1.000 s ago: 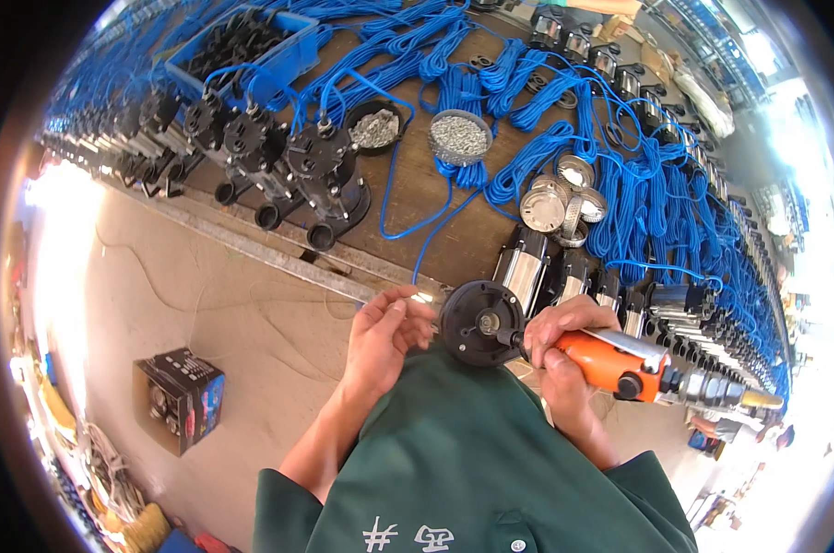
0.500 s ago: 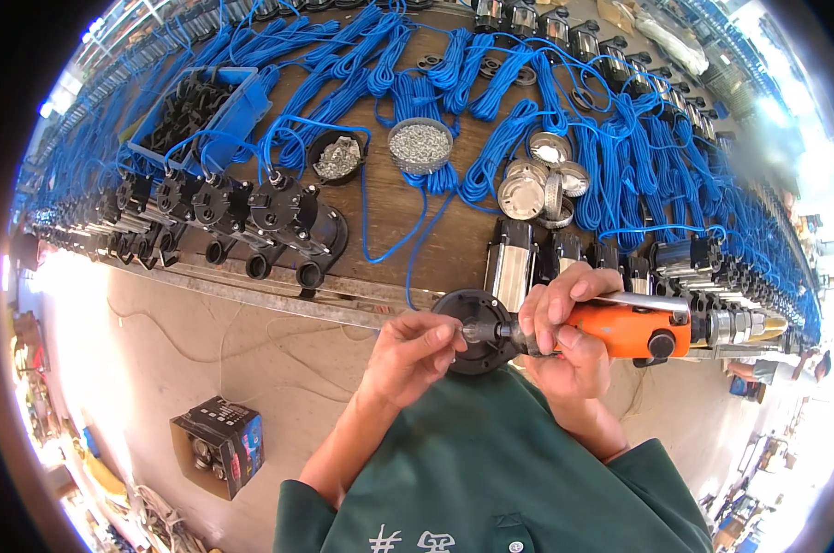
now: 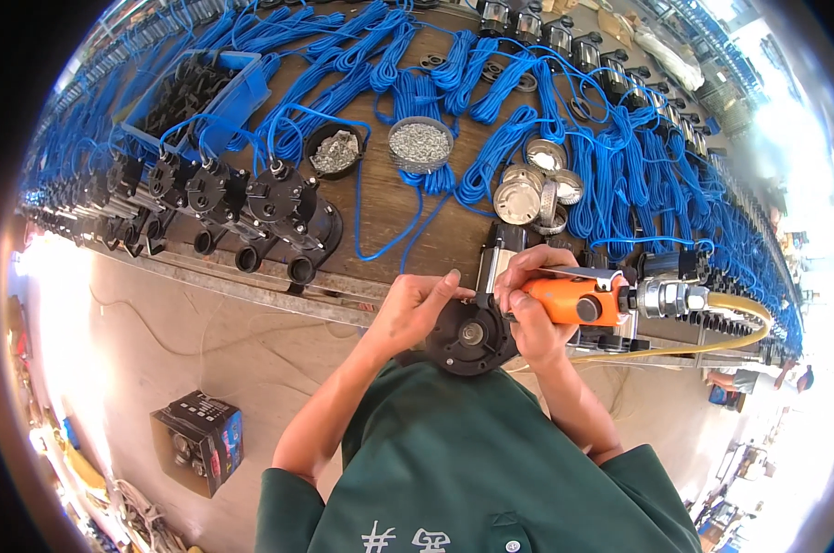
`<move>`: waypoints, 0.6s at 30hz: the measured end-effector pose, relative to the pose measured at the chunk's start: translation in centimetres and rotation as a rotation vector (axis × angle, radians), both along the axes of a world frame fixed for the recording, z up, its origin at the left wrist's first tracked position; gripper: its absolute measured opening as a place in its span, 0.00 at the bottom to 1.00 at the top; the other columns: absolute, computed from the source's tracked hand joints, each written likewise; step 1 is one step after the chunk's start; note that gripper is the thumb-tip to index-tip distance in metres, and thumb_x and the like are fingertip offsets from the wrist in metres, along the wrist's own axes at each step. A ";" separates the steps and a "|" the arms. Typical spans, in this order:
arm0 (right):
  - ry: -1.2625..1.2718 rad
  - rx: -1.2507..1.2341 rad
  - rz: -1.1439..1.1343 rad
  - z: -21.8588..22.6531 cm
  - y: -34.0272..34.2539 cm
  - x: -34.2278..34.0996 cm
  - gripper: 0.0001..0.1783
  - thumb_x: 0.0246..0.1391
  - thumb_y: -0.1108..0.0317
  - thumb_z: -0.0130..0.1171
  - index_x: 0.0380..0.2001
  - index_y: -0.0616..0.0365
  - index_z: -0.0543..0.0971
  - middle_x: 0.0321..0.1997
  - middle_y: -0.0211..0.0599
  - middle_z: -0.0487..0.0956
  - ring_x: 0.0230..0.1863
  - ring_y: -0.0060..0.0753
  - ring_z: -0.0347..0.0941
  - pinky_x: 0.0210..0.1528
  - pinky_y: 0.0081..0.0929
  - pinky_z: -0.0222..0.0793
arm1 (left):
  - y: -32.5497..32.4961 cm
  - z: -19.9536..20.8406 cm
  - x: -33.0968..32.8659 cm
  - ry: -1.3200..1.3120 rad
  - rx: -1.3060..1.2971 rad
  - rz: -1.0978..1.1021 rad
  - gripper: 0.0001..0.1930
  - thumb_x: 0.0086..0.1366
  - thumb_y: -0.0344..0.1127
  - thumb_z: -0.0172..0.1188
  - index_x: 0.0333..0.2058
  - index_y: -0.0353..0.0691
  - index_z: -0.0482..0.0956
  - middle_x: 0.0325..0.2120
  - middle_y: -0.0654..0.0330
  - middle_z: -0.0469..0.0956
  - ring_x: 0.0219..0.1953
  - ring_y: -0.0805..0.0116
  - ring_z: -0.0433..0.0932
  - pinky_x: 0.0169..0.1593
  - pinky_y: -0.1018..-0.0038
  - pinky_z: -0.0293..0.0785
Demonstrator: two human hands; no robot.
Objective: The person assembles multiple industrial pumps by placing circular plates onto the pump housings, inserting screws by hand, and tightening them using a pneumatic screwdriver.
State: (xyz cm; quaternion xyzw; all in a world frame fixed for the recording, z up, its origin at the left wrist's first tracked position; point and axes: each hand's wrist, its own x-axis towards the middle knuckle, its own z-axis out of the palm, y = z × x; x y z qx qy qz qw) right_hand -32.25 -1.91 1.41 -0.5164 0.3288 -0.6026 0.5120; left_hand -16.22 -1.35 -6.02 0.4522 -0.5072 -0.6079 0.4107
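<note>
My right hand (image 3: 532, 309) is wrapped round an orange air screwdriver (image 3: 578, 302) with a silver lever on top. Its dark nose points left. My left hand (image 3: 415, 309) reaches to that nose with its fingers drawn together; whatever they pinch is too small to make out. Right below both hands is the round black end of a pump (image 3: 472, 355), close against my body, with a shiny shaft in its centre. The pump's silver body (image 3: 498, 263) extends away from me onto the bench.
Black-topped pumps (image 3: 283, 217) line the bench's left edge. Beyond them stand a blue crate of black parts (image 3: 195, 97), a bowl of screws (image 3: 419, 146), and metal caps (image 3: 518, 200). Blue cable coils (image 3: 495, 157) cover the bench (image 3: 380, 207). A yellow hose (image 3: 758, 323) trails right; a carton (image 3: 200, 442) sits on the floor.
The screwdriver and both hands have moved up and away from the pump's centre toward its far rim, uncovering the shaft. My right hand has also shifted a little left.
</note>
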 end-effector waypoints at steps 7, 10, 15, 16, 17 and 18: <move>0.095 -0.053 0.124 0.0 -0.4 1.4 0.15 0.43 0.83 0.50 0.38 0.62 0.67 0.31 0.41 0.71 0.24 0.26 0.67 0.27 0.22 0.69 | -0.1 -0.9 0.3 0.084 -0.034 -0.013 0.13 0.67 0.33 0.49 0.38 0.32 0.81 0.23 0.59 0.77 0.27 0.80 0.70 0.32 0.78 0.68; 0.136 -0.052 0.158 -0.3 -0.5 1.4 0.14 0.43 0.82 0.51 0.37 0.62 0.68 0.31 0.42 0.72 0.25 0.26 0.68 0.27 0.22 0.69 | -0.1 -1.4 0.5 0.226 0.109 0.018 0.11 0.66 0.31 0.49 0.37 0.32 0.80 0.24 0.61 0.76 0.27 0.79 0.69 0.33 0.78 0.67; 0.172 -0.129 0.181 -0.8 -0.8 1.3 0.13 0.44 0.80 0.53 0.36 0.62 0.69 0.31 0.43 0.73 0.25 0.28 0.70 0.27 0.23 0.70 | 0.1 -1.3 1.4 0.505 0.579 0.199 0.09 0.65 0.29 0.50 0.40 0.32 0.75 0.21 0.66 0.69 0.24 0.73 0.68 0.32 0.76 0.67; 0.158 -0.116 0.178 -0.8 -0.8 1.2 0.13 0.44 0.80 0.53 0.36 0.63 0.69 0.31 0.43 0.73 0.25 0.27 0.70 0.27 0.23 0.70 | 0.3 -2.0 1.4 0.575 0.568 0.293 0.09 0.65 0.29 0.49 0.40 0.32 0.73 0.23 0.64 0.70 0.25 0.71 0.69 0.33 0.75 0.68; 0.142 -0.102 0.174 -0.8 -0.7 1.2 0.13 0.44 0.80 0.54 0.37 0.63 0.69 0.31 0.43 0.73 0.25 0.27 0.70 0.27 0.23 0.70 | 0.5 -3.0 1.3 0.640 0.555 0.386 0.09 0.65 0.28 0.48 0.41 0.31 0.72 0.24 0.61 0.71 0.26 0.70 0.70 0.34 0.74 0.69; 0.123 -0.088 0.167 -0.8 -0.7 1.3 0.14 0.44 0.80 0.54 0.37 0.63 0.69 0.31 0.43 0.73 0.25 0.27 0.70 0.27 0.22 0.70 | 0.7 -4.0 1.4 0.702 0.542 0.479 0.09 0.65 0.27 0.48 0.42 0.30 0.71 0.26 0.59 0.72 0.27 0.68 0.71 0.35 0.74 0.70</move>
